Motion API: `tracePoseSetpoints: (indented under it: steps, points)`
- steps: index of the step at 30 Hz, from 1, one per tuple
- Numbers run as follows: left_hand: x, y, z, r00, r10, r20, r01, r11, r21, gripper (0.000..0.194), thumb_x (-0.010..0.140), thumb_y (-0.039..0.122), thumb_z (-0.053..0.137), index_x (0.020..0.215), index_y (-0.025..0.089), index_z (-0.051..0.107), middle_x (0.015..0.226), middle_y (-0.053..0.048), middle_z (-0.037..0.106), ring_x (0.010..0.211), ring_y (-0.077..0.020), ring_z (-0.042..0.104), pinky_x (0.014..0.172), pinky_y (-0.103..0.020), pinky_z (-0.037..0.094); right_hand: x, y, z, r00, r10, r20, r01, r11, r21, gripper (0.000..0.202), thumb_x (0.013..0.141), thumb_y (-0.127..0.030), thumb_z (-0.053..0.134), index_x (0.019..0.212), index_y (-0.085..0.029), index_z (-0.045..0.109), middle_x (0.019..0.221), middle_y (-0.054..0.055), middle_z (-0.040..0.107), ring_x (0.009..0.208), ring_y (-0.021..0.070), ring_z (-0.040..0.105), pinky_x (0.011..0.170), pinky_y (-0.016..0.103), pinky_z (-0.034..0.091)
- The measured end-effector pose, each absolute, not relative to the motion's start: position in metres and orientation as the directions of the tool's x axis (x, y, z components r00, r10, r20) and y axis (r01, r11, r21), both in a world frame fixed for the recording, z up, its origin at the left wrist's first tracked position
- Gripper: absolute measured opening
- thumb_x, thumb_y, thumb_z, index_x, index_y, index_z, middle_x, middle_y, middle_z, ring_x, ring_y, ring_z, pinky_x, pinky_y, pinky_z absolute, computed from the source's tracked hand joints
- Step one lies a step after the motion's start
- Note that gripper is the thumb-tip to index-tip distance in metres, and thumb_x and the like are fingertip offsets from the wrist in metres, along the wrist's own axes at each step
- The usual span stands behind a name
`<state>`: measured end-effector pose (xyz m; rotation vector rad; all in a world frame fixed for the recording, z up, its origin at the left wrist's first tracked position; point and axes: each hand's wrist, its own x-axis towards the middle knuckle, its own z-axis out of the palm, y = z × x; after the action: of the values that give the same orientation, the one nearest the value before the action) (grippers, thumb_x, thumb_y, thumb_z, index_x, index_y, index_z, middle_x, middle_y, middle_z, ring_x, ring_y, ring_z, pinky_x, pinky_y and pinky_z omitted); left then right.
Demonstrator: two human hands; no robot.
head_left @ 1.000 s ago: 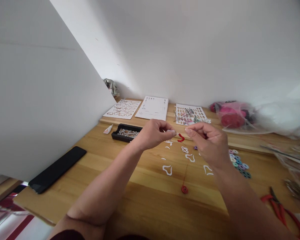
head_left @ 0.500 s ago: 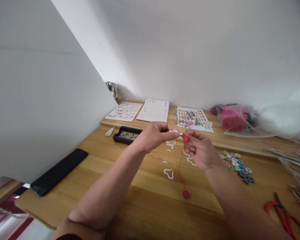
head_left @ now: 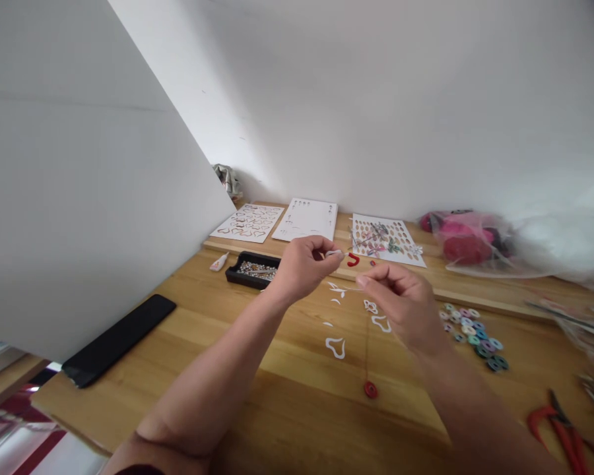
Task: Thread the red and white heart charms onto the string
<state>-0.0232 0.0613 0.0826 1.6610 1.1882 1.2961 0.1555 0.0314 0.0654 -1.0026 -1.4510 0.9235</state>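
My left hand point(head_left: 304, 269) pinches the white end of a small curved cutout between thumb and fingers. The cutout's other end, wrapped in red thread point(head_left: 353, 260), sticks out to the right. Just right of it, my right hand point(head_left: 400, 297) is closed with thumb and forefinger together. From near those fingertips a fine red thread point(head_left: 367, 349) runs down to a red bobbin point(head_left: 371, 389) on the table; the pinched strand itself is too fine to see clearly. Below the hands lie white cutouts, among them a heart-like outline point(head_left: 335, 348) and another loop point(head_left: 381, 323).
A black tray of beads point(head_left: 245, 280) and a glue bottle point(head_left: 219, 262) stand left. Patterned sheets point(head_left: 304, 220) lie on the back ledge. Coloured bobbins point(head_left: 468, 323), red-handled pliers point(head_left: 564, 429) and bagged pink material point(head_left: 465, 237) are right. A black phone-like slab point(head_left: 119, 340) lies left.
My right hand has moved away from the red-wrapped cutout, to the right and slightly down. The red curve now shows uncovered, while my left hand keeps its pinch.
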Motion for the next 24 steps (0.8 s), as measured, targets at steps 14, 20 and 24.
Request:
tracePoseSetpoints:
  steps: [14, 20, 24]
  points:
    - [-0.027, 0.052, 0.089, 0.486, 0.864, 0.130, 0.080, -0.192, 0.978, 0.020, 0.077, 0.034, 0.075, 0.079, 0.015, 0.069, 0.071, 0.001, 0.061, 0.063, -0.0074, 0.048, 0.060, -0.023, 0.037, 0.172, 0.051, 0.066, 0.036, 0.926, 0.377, 0.055, 0.374, -0.926, 0.012, 0.073, -0.032, 0.080, 0.071, -0.023, 0.073, 0.054, -0.004, 0.048, 0.051, 0.0095, 0.035, 0.048, 0.026, 0.026]
    - [-0.025, 0.057, 0.086, 0.305, 0.934, 0.188, -0.080, -0.172, 0.982, 0.020, 0.076, 0.033, 0.076, 0.076, 0.015, 0.066, 0.061, 0.005, 0.051, 0.054, -0.0049, 0.036, 0.056, -0.022, 0.031, 0.154, 0.051, 0.052, -0.059, 0.992, 0.110, -0.306, 0.086, -0.948, 0.024, 0.058, -0.031, 0.089, 0.064, -0.021, 0.069, 0.061, -0.003, 0.057, 0.053, 0.0069, 0.039, 0.050, 0.023, 0.031]
    - [-0.020, 0.061, 0.084, 0.149, 0.961, 0.234, -0.121, -0.217, 0.969, 0.022, 0.075, 0.034, 0.076, 0.076, 0.015, 0.065, 0.064, 0.005, 0.052, 0.055, -0.0056, 0.036, 0.056, -0.024, 0.031, 0.145, 0.046, 0.048, -0.141, 0.990, 0.018, -0.385, -0.038, -0.922, 0.026, 0.059, -0.031, 0.089, 0.065, -0.019, 0.067, 0.059, -0.006, 0.049, 0.048, 0.0047, 0.033, 0.049, 0.022, 0.030]
